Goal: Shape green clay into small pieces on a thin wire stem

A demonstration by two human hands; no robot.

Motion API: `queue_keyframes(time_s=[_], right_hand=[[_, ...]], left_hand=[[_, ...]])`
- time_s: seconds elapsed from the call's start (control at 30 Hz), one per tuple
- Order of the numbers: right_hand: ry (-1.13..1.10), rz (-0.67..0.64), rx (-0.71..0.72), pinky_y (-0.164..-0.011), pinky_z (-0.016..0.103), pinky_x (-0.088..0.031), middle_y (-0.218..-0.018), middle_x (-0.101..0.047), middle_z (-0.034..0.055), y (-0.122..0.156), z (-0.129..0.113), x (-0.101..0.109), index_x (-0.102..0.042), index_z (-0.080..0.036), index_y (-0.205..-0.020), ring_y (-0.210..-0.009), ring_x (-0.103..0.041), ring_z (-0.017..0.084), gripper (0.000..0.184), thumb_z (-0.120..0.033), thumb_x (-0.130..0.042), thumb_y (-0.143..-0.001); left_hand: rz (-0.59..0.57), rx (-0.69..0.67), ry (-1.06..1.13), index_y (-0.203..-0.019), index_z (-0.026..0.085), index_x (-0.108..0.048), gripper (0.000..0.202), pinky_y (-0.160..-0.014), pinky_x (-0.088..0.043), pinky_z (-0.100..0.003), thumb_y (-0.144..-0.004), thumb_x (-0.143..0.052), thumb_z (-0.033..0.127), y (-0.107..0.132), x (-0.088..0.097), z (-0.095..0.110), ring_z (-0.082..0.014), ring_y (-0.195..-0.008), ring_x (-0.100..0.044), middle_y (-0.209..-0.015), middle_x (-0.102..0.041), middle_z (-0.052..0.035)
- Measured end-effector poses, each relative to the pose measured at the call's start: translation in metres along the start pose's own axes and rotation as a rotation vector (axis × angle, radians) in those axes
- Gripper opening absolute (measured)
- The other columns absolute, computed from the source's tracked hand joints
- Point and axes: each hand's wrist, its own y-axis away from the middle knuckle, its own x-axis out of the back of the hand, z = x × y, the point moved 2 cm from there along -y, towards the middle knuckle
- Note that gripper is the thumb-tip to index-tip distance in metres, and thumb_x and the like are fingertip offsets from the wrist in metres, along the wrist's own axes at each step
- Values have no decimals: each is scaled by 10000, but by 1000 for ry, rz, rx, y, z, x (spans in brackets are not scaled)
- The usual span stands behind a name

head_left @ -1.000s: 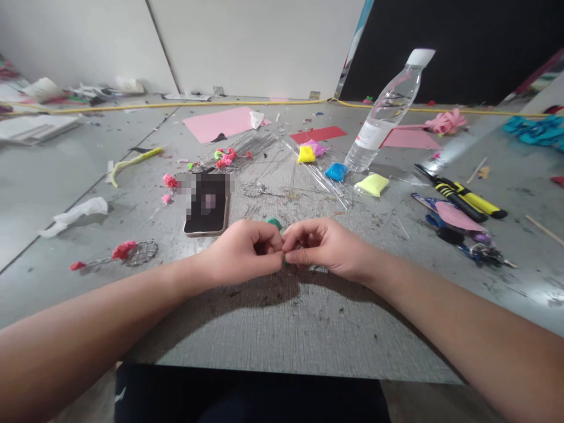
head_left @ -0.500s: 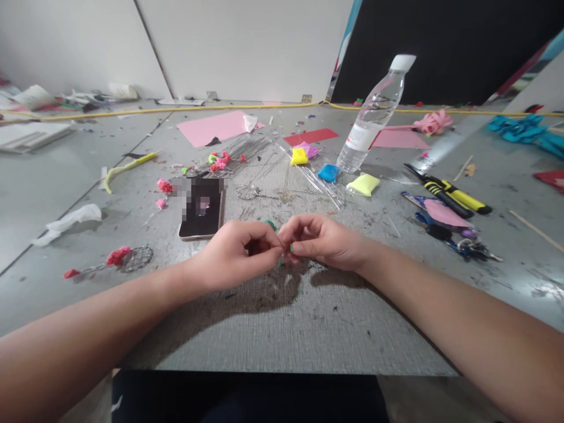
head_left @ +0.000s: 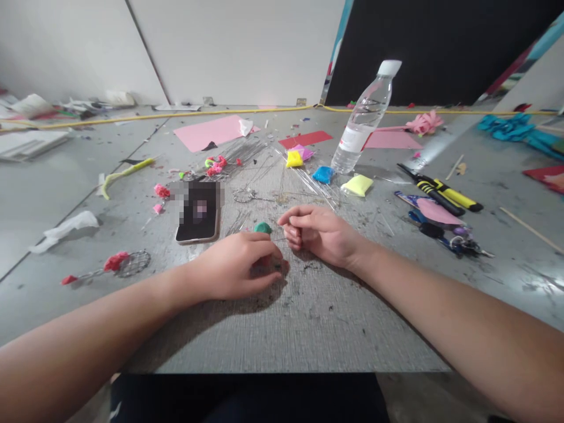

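Note:
My left hand (head_left: pixel 240 264) rests low over the table with curled fingers. A tiny dark-green speck (head_left: pixel 277 267) shows between its thumb and fingertips; what they hold is too small to make out. Just right of it, my right hand (head_left: pixel 324 234) is turned palm inward, thumb pressed to the index finger and the other fingers curled. Anything in that pinch is hidden. The two hands are slightly apart. Behind the left fingers sits a rounded lump of green modelling clay (head_left: pixel 262 227). A phone (head_left: pixel 198 214) lies beyond the left wrist.
Yellow (head_left: pixel 294 158), blue (head_left: pixel 323 174) and pale-yellow clay packets (head_left: pixel 358 185) lie ahead, near a water bottle (head_left: pixel 363 126). Yellow-black pliers (head_left: pixel 445 191) and keys (head_left: pixel 471 245) are to the right. A wire ring with red clay (head_left: pixel 127 262) lies left.
My hands have come apart: the left fingers moved down and loosened, the right hand rotated with its fingertips higher. The green lump behind them now shows more fully. The view shifted slightly.

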Motion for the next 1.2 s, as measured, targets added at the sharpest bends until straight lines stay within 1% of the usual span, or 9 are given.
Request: queue_keyframes(time_s=[0.17,0.37,0.53,0.73,0.87,0.97,1.03,1.1,1.2], right_hand=[[39,39,73,-562,260,-335,-581,-528,-45,1,1,-3,-703,-175,-812,-577,-467,109,86,-248,-749,-806],[103,30,72,-567,276,-355,-593,-541,-49,4,1,-5,-674,-188,-801,-569,-465,106,133,-291,-757,-813],[90,47,58,-561,277,-359,-577,-556,-42,2,2,-4,-678,-190,-797,-571,-479,114,121,-281,-757,-788],[75,64,42,-557,273,-350,-574,-553,-41,3,1,-4,-692,-190,-805,-574,-473,115,116,-278,-759,-771],[70,66,41,-562,271,-358,-571,-558,-37,3,1,-4,-695,-187,-793,-577,-484,117,94,-259,-751,-770],[78,68,27,-566,275,-367,-571,-571,-35,3,0,-4,-700,-191,-789,-573,-488,121,91,-262,-751,-762],[88,67,17,-571,280,-374,-579,-575,-33,4,-1,-4,-696,-193,-785,-572,-491,122,94,-264,-753,-762],[98,61,13,-571,280,-374,-589,-574,-29,3,-1,-4,-690,-190,-792,-575,-497,123,100,-266,-752,-774],[110,61,22,-562,277,-365,-583,-564,-31,3,0,-4,-684,-189,-799,-570,-495,122,109,-270,-754,-780]], left_hand=[[-36,37,-94,-1075,158,-733,234,-722,-514,-324,-934,-604,294,0,-7,-2,-199,-772,-651,-888,-662,-65],[8,94,-79,-1015,174,-769,179,-730,-531,-329,-926,-634,248,-2,-12,-1,-202,-764,-661,-855,-683,-61],[40,70,-26,-977,187,-777,149,-744,-537,-315,-934,-636,207,-2,-12,-2,-184,-763,-673,-863,-703,-56],[-41,77,25,-1024,178,-780,199,-720,-512,-300,-879,-736,308,-3,-5,-3,-173,-731,-654,-840,-693,-43],[-37,80,74,-1055,168,-767,234,-734,-504,-301,-930,-699,354,-3,-1,-3,-172,-748,-651,-871,-686,-53],[-10,48,120,-1025,170,-749,187,-740,-503,-294,-979,-620,296,-3,1,-3,-166,-772,-648,-899,-680,-60],[12,21,124,-1021,177,-731,227,-759,-506,-293,-1009,-506,208,-3,3,-3,-167,-814,-653,-928,-678,-64],[30,5,102,-1037,176,-713,268,-769,-510,-293,-990,-451,144,-2,3,-4,-170,-851,-655,-958,-666,-68],[30,19,36,-1030,170,-704,217,-756,-517,-301,-953,-501,162,-2,0,-4,-182,-848,-644,-969,-643,-74]])
